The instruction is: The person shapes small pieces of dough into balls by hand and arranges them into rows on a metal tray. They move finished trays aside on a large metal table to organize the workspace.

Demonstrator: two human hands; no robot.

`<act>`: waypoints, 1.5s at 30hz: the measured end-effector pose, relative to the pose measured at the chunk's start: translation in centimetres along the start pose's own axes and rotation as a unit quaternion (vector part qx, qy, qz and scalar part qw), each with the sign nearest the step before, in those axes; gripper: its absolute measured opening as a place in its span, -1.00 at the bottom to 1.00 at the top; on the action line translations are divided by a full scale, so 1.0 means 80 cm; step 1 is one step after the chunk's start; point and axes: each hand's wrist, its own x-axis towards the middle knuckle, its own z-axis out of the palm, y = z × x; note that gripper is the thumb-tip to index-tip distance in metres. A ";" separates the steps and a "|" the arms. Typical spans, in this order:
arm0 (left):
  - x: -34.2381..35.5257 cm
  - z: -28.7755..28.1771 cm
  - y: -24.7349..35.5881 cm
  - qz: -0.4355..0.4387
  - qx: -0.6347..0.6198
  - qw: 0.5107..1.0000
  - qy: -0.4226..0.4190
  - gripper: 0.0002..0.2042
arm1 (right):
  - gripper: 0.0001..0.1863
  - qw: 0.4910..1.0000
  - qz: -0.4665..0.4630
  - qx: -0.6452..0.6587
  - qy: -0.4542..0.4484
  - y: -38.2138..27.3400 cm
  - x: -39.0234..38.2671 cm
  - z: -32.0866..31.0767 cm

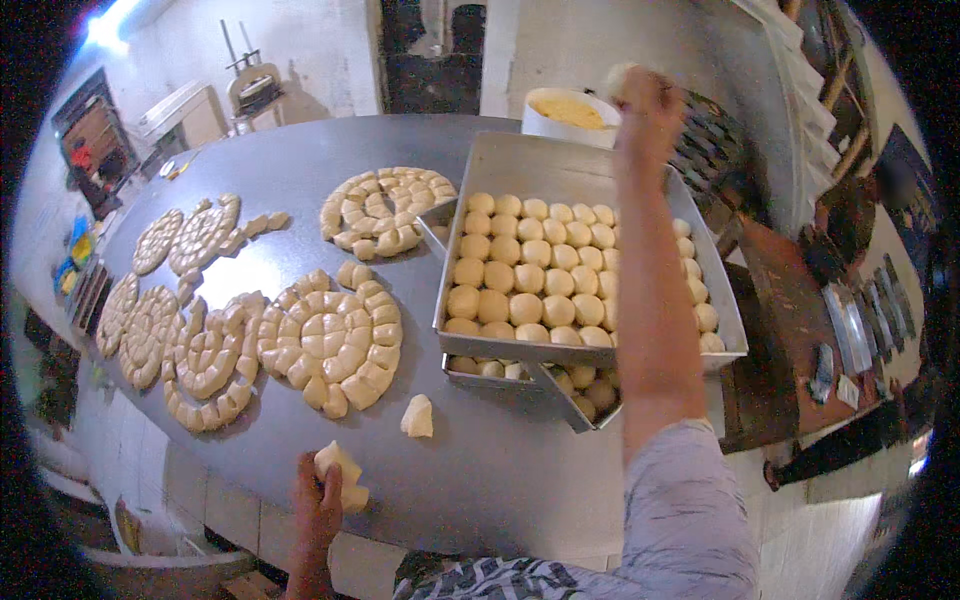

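My left hand point(317, 495) grips cut pieces of pale dough point(345, 478) at the table's front edge. A loose dough piece point(418, 417) lies just beyond it. My right arm reaches across a metal tray point(465, 140) of round dough balls point(530, 255); my right hand point(645, 105) is closed on something pale, possibly dough, beside a white tub point(550, 130) with yellow contents. More trays point(480, 370) sit under the top one. On the left, cut dough pieces lie in rings and clusters point(330, 330).
The grey metal table point(500, 470) curves across the view. A dark doorway point(432, 60) is behind. At the right is a wooden bench point(790, 340) with metal items and a person point(850, 220) in dark clothing. Shelving point(90, 140) and stacked items stand at the far left.
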 end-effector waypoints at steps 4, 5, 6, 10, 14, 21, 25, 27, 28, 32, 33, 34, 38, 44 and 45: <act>-0.001 0.000 0.031 0.005 -0.070 0.997 0.016 -0.76 | -0.64 0.848 -0.012 -0.413 -0.332 0.176 -0.039 0.033; -0.008 -0.011 0.033 -0.035 -0.114 0.992 0.034 -0.76 | -0.64 0.883 0.025 -0.295 -0.363 0.130 -0.067 0.072; -0.010 -0.011 0.036 -0.064 -0.171 0.983 0.032 -0.76 | -0.64 0.898 0.046 -0.210 -0.383 0.076 -0.074 0.071; -0.025 -0.004 0.023 -0.097 -0.323 0.941 0.035 -0.76 | -0.69 0.806 0.119 -0.001 -0.580 -0.181 -0.200 0.030; -0.037 0.034 0.024 -0.061 -0.421 0.905 -0.021 -0.75 | -0.48 0.704 0.188 0.040 -0.683 -0.222 -0.381 -0.057; 0.083 -0.002 -0.094 -0.070 -0.069 0.995 -0.037 -0.53 | -0.64 0.692 0.421 -0.065 -0.582 -0.159 -0.514 -0.115; 0.081 -0.018 -0.103 0.097 0.061 0.992 -0.050 -0.43 | -0.65 0.761 0.191 -0.170 -0.596 -0.188 -0.554 -0.058; 0.073 -0.016 -0.103 0.073 -0.001 0.996 -0.048 -0.37 | -0.64 0.781 0.103 -0.197 -0.583 -0.195 -0.580 -0.025; 0.072 -0.017 -0.107 0.079 -0.010 0.996 -0.041 -0.36 | -0.64 0.794 0.072 -0.188 -0.574 -0.193 -0.596 -0.010; 0.073 -0.032 -0.115 0.061 -0.041 0.997 -0.040 -0.37 | -0.65 0.791 0.234 -0.121 -0.553 -0.192 -0.600 -0.034; 0.075 -0.037 -0.121 0.045 -0.048 0.997 -0.043 -0.39 | -0.66 0.735 0.341 -0.153 -0.566 -0.210 -0.579 -0.047; 0.076 -0.043 -0.135 0.048 -0.035 0.997 -0.054 -0.42 | -0.67 0.667 0.441 -0.179 -0.573 -0.228 -0.558 -0.061; 0.072 -0.044 -0.138 0.086 0.006 0.992 -0.092 -0.54 | -0.77 0.771 0.418 -0.238 -0.418 -0.264 -0.547 -0.166; 0.051 -0.052 -0.119 0.265 0.122 0.956 -0.038 -0.62 | -0.63 0.753 0.254 -0.486 -0.364 -0.275 -0.517 -0.262; 0.044 -0.046 -0.106 0.285 0.157 0.944 -0.049 -0.62 | -0.60 0.712 0.194 -0.541 -0.403 -0.245 -0.529 -0.274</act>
